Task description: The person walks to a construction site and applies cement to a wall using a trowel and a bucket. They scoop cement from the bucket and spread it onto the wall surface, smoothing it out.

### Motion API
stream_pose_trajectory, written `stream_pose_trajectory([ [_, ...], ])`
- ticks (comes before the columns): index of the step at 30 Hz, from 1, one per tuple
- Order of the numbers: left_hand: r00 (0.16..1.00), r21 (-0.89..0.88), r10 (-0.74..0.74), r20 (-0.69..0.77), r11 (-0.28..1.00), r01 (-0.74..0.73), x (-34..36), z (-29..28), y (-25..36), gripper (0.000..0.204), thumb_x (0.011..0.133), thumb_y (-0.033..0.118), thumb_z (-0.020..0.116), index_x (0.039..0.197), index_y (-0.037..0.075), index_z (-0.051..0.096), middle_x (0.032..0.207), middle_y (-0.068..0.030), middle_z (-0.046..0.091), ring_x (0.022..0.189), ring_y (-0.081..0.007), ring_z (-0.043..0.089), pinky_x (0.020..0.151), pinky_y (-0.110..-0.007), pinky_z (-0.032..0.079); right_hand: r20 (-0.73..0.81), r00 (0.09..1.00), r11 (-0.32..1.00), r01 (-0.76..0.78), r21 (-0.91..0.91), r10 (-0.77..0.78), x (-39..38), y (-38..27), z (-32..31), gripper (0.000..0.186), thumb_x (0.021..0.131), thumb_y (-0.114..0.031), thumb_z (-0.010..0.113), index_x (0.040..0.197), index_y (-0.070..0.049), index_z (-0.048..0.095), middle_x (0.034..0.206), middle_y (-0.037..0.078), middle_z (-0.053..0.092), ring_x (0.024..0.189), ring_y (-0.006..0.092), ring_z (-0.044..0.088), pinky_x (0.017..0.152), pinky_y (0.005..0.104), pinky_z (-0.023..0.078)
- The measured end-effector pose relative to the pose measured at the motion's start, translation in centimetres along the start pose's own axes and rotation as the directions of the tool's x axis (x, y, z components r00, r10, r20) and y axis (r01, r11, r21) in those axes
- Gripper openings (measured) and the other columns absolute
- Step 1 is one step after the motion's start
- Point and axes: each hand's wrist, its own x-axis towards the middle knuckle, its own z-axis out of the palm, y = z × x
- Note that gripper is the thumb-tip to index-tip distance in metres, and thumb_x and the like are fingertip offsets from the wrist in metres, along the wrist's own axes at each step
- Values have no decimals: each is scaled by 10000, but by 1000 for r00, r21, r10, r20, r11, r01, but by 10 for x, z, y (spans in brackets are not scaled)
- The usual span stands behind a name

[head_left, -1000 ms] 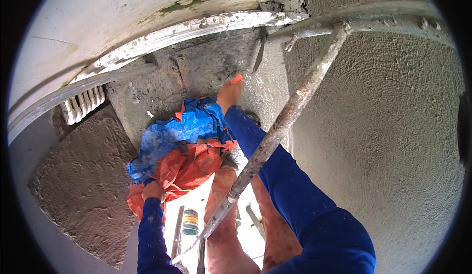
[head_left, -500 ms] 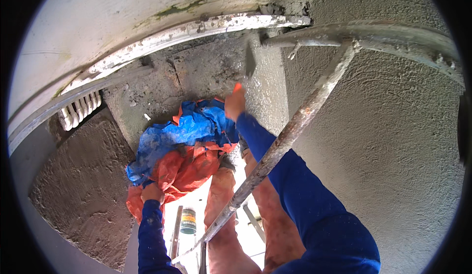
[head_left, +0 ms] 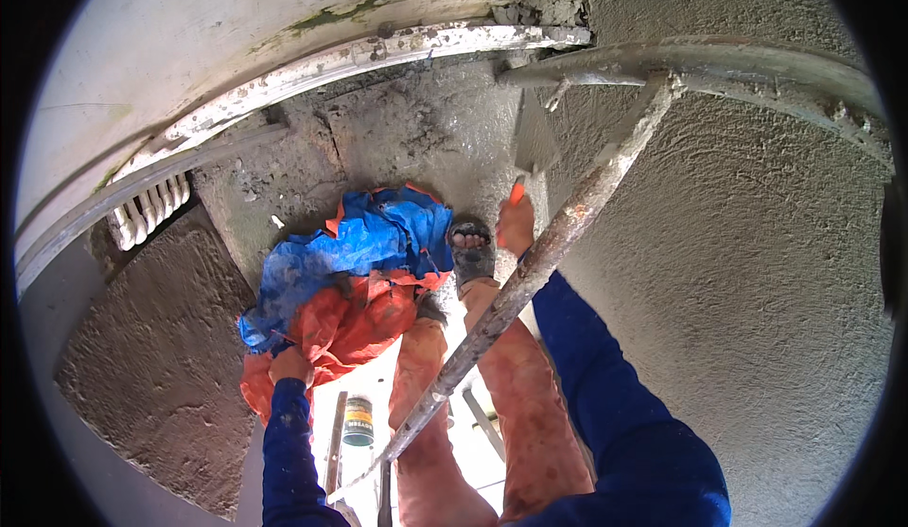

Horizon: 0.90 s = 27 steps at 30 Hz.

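My right hand [head_left: 515,228] is closed round the orange handle of a trowel [head_left: 535,137]. Its grey blade points away from me and lies over the wet cement strip beside the rough right wall. At the lower left, my left hand [head_left: 291,366] grips the near edge of a crumpled tarp [head_left: 345,290], blue on one face and orange on the other. The bunched tarp lies in front of my legs, partly over the grey surface. What is inside its folds is hidden.
A cement-crusted pole [head_left: 530,281] slants across the view, meeting a thicker horizontal pipe [head_left: 757,68]. A pale ledge [head_left: 378,54] curves along the far side. My sandalled foot [head_left: 470,238] stands beside the tarp. A paint can [head_left: 358,421] sits far below. Freshly rendered wall [head_left: 747,272] fills the right.
My right hand and the trowel have moved right and slightly nearer, away from the tarp, uncovering my right foot. The blade now shows its broad face. My left hand keeps its grip on the tarp.
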Motion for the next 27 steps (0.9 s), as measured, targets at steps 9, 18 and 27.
stream_pose_trajectory([
  [9,999,19,-15,31,1000,14,2,3,2,195,767,220,546,885,95,636,920,-163,628,888,-310,605,759,-416,488,574,818,806,-360,470,31,66,24,-25,83,736,-79,494,761,-94,417,554,8,412,404,114,392,359,285,349],
  [18,998,15,-38,49,999,37,-2,3,2,203,748,221,576,893,89,629,930,-161,627,907,-309,599,769,-411,488,746,642,946,-320,55,173,-31,-7,39,133,766,-76,500,793,-126,381,540,-1,394,374,114,377,328,272,321],
  [27,994,-10,-67,85,998,69,-5,20,-9,225,757,219,576,927,80,623,945,-169,621,913,-310,598,768,-414,489,209,978,813,-118,571,-5,-78,-75,137,238,818,-90,480,953,-64,285,687,92,461,448,160,491,338,311,409],
])
